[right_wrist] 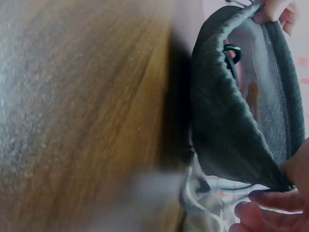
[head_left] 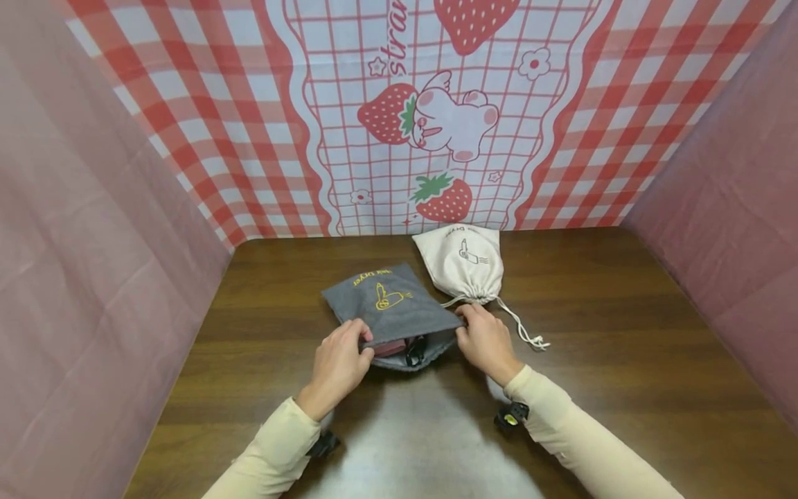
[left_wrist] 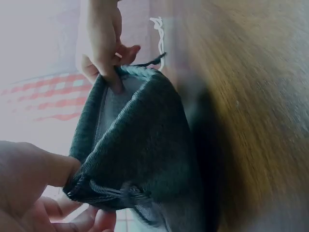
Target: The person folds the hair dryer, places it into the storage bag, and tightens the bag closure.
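Observation:
A grey drawstring pouch (head_left: 414, 315) with a yellow hair dryer print lies on the table, its mouth spread toward the person. My left hand (head_left: 341, 357) pinches the left corner of the rim, where a knotted dark drawstring (left_wrist: 130, 194) hangs in the left wrist view. At the opposite corner, my right hand (head_left: 486, 339) grips the rim with thumb inside the mouth. Within the pouch show a dusty pink item (head_left: 389, 348) and a looped black cord (right_wrist: 234, 52); the rest of the contents is hidden by the cloth.
A cream drawstring pouch (head_left: 464, 267), drawn closed, lies behind and right of the grey one, its white cord (head_left: 526, 334) trailing beside the right hand. A strawberry-print cloth (head_left: 430, 138) hangs at the back of the wooden table (head_left: 623, 333), with pink cloth (head_left: 106, 229) at both sides.

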`<state>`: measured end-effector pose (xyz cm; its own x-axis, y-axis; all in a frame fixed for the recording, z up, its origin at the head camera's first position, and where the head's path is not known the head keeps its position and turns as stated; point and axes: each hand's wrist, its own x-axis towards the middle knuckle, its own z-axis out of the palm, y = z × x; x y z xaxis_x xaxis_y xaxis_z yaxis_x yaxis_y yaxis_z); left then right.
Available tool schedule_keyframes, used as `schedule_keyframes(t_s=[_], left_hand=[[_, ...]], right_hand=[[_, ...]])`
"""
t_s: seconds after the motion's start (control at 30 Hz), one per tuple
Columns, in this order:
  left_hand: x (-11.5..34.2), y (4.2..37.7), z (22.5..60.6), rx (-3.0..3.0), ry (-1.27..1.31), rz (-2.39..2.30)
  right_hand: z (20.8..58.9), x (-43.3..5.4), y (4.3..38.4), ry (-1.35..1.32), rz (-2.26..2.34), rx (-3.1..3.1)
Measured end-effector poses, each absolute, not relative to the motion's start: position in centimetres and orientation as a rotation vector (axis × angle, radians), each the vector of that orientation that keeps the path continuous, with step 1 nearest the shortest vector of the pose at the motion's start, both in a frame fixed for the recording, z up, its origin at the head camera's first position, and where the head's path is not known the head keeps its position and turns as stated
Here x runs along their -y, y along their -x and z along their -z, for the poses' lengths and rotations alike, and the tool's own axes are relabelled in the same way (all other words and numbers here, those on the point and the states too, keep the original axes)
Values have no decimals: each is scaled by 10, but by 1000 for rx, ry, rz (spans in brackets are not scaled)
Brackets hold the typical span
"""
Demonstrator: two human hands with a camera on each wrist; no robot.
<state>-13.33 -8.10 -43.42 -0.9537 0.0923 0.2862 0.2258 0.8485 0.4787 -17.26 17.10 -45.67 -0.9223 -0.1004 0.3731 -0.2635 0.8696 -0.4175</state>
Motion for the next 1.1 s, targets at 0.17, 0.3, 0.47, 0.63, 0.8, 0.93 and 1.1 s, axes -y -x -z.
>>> schedule_keyframes(t_s=[0.17, 0.3, 0.47, 0.63, 0.8, 0.93, 1.1], left_hand=[[88, 135, 437, 2936, 169, 706], [96, 137, 438, 3103, 141, 662], [103, 141, 437, 3162, 158, 883], [107, 145, 439, 3137, 134, 1188], [112, 149, 441, 3002, 111, 1815], [120, 152, 441, 2943, 164, 2032], [132, 154, 445, 3043, 352, 1914]], right_hand=[[459, -172, 175, -201, -807, 2821], [461, -172, 177, -209, -1191, 2896], [461, -171, 178, -253, -1680, 2841], [460, -172, 176, -329, -1912, 2778], [459, -175, 176, -347, -1974, 2795], [457, -179, 176, -413, -1954, 2842], [456, -186, 176, -591, -1766, 2958]])
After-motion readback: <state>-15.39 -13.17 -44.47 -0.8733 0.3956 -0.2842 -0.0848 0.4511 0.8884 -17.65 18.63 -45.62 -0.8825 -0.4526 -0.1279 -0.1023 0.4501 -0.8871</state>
